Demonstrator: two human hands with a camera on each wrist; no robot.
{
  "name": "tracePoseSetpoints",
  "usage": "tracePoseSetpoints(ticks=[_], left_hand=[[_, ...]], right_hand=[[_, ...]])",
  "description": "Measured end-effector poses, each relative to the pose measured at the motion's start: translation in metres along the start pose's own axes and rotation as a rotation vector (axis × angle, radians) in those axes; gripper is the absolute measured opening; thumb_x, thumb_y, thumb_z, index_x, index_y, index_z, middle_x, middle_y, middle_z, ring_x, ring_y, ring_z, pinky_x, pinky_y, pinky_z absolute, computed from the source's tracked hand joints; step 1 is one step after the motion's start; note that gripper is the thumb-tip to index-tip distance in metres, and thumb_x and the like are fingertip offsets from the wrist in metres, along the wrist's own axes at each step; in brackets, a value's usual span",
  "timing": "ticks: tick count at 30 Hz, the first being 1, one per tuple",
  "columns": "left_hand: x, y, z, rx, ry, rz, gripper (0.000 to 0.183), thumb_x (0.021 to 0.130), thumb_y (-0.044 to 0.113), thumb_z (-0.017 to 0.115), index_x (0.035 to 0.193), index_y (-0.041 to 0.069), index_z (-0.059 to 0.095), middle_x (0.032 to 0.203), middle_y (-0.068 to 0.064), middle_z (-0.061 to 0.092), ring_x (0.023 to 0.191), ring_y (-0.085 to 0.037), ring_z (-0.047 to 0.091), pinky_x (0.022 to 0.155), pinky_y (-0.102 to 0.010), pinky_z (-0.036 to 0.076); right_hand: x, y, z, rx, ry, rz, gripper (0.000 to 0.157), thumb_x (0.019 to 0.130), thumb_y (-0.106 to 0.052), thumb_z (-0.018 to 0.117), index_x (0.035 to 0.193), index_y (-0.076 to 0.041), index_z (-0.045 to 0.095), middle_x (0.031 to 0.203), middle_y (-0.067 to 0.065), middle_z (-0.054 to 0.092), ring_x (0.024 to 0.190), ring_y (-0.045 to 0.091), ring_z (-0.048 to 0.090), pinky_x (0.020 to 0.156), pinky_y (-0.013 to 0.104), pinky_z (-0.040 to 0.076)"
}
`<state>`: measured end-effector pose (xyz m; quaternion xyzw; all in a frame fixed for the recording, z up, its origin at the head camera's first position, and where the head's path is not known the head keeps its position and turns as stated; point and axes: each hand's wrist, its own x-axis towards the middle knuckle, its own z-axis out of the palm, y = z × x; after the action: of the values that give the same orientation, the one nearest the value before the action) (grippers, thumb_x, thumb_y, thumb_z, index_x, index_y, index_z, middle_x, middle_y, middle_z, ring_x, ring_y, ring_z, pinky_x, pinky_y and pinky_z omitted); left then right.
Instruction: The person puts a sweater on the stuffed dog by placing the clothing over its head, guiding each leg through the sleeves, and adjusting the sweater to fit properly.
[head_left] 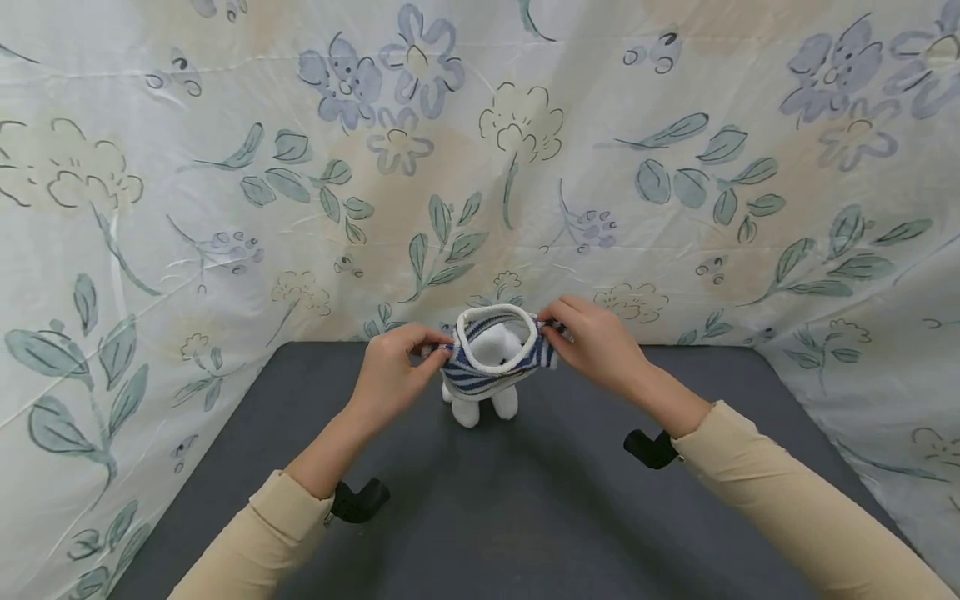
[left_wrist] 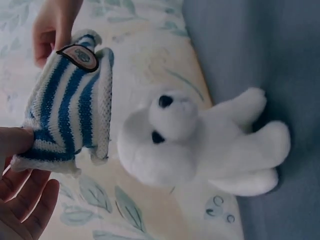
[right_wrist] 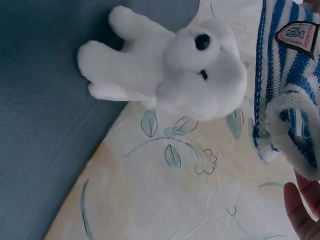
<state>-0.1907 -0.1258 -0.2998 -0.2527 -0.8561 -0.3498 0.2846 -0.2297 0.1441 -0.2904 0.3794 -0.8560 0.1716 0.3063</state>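
A small blue-and-white striped knit sweater (head_left: 480, 381) is held spread between both hands above a white plush dog (left_wrist: 165, 140). My left hand (head_left: 393, 367) pinches one side of the sweater between thumb and fingers. At the opposite side, my right hand (head_left: 596, 337) pinches the knit. In the head view, the dog's head shows through the white-rimmed neck opening, and its legs (head_left: 467, 412) show below the hem. Both wrist views have the sweater apart from the dog's head. An oval-edged patch (right_wrist: 298, 37) sits on the sweater's front. The dog's dark eyes and nose face outward.
The dog sits near the far edge of a dark grey table (head_left: 502, 517). A flower-printed cloth (head_left: 517, 192) hangs behind and along both sides. Black wrist mounts (head_left: 360, 502) stick out beneath the beige sleeves (head_left: 780, 492).
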Motion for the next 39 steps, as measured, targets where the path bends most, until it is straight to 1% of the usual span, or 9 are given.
tracePoseSetpoints(ticks=[6, 10, 16, 20, 24, 27, 33, 36, 39], left_hand=[[0.016, -0.013, 0.001, 0.025, 0.030, -0.032, 0.008, 0.081, 0.008, 0.069, 0.088, 0.009, 0.071, 0.078, -0.003, 0.066, 0.070, -0.012, 0.062, 0.059, -0.027, 0.048], [0.024, -0.018, 0.003, 0.042, 0.041, -0.055, 0.008, 0.082, 0.008, 0.067, 0.089, 0.008, 0.071, 0.081, -0.005, 0.067, 0.070, -0.016, 0.063, 0.058, -0.028, 0.049], [0.036, -0.028, 0.009, 0.069, 0.062, -0.102, 0.009, 0.083, 0.011, 0.066, 0.090, 0.008, 0.071, 0.076, -0.006, 0.065, 0.060, -0.016, 0.051, 0.054, -0.028, 0.041], [0.040, -0.035, 0.013, 0.075, 0.067, -0.153, 0.009, 0.084, 0.012, 0.066, 0.091, 0.008, 0.071, 0.076, -0.006, 0.065, 0.057, -0.016, 0.047, 0.052, -0.028, 0.038], [0.042, -0.042, 0.017, 0.063, 0.074, -0.200, 0.009, 0.084, 0.013, 0.066, 0.091, 0.010, 0.071, 0.076, -0.005, 0.066, 0.055, -0.016, 0.046, 0.050, -0.028, 0.036], [0.043, -0.048, 0.018, 0.055, 0.077, -0.214, 0.010, 0.084, 0.013, 0.066, 0.091, 0.009, 0.071, 0.076, -0.006, 0.066, 0.055, -0.016, 0.046, 0.050, -0.028, 0.035], [0.040, -0.060, 0.023, 0.053, 0.048, -0.260, 0.011, 0.085, 0.014, 0.065, 0.092, 0.008, 0.071, 0.079, -0.007, 0.068, 0.056, -0.017, 0.047, 0.050, -0.028, 0.036], [0.037, -0.064, 0.026, 0.061, 0.029, -0.294, 0.013, 0.086, 0.016, 0.064, 0.093, 0.009, 0.071, 0.081, -0.007, 0.069, 0.058, -0.017, 0.050, 0.051, -0.028, 0.038], [0.033, -0.067, 0.030, 0.073, 0.018, -0.302, 0.013, 0.086, 0.017, 0.064, 0.093, 0.009, 0.071, 0.080, -0.007, 0.069, 0.059, -0.017, 0.052, 0.052, -0.027, 0.039]], right_hand=[[0.015, 0.010, 0.011, -0.008, -0.004, 0.051, 0.011, 0.085, -0.009, 0.065, 0.096, -0.009, 0.062, 0.088, 0.004, 0.060, 0.074, 0.016, 0.059, 0.061, 0.030, 0.047], [0.022, 0.016, 0.020, -0.016, 0.017, 0.068, 0.010, 0.085, -0.009, 0.064, 0.096, -0.008, 0.063, 0.088, 0.005, 0.061, 0.075, 0.018, 0.058, 0.062, 0.031, 0.047], [0.031, 0.024, 0.035, -0.018, 0.046, 0.111, 0.010, 0.087, -0.010, 0.062, 0.097, -0.008, 0.063, 0.091, 0.007, 0.062, 0.078, 0.020, 0.060, 0.064, 0.032, 0.049], [0.038, 0.027, 0.045, -0.012, 0.032, 0.163, 0.010, 0.087, -0.011, 0.062, 0.096, -0.007, 0.064, 0.092, 0.008, 0.062, 0.079, 0.021, 0.060, 0.065, 0.033, 0.049], [0.043, 0.028, 0.052, 0.003, 0.001, 0.233, 0.012, 0.088, -0.012, 0.061, 0.098, -0.006, 0.065, 0.094, 0.010, 0.063, 0.081, 0.022, 0.060, 0.068, 0.034, 0.049], [0.045, 0.029, 0.058, 0.014, -0.020, 0.283, 0.013, 0.089, -0.013, 0.059, 0.098, -0.006, 0.065, 0.095, 0.010, 0.063, 0.082, 0.022, 0.059, 0.069, 0.035, 0.048], [0.045, 0.031, 0.067, 0.031, -0.062, 0.341, 0.013, 0.090, -0.014, 0.058, 0.098, -0.008, 0.065, 0.094, 0.009, 0.063, 0.080, 0.022, 0.059, 0.068, 0.036, 0.047], [0.044, 0.032, 0.071, 0.042, -0.091, 0.372, 0.014, 0.091, -0.016, 0.057, 0.099, -0.008, 0.065, 0.097, 0.009, 0.063, 0.083, 0.022, 0.059, 0.070, 0.037, 0.047], [0.042, 0.033, 0.074, 0.056, -0.115, 0.384, 0.015, 0.091, -0.016, 0.057, 0.100, -0.008, 0.065, 0.098, 0.009, 0.063, 0.086, 0.022, 0.059, 0.073, 0.037, 0.047]])
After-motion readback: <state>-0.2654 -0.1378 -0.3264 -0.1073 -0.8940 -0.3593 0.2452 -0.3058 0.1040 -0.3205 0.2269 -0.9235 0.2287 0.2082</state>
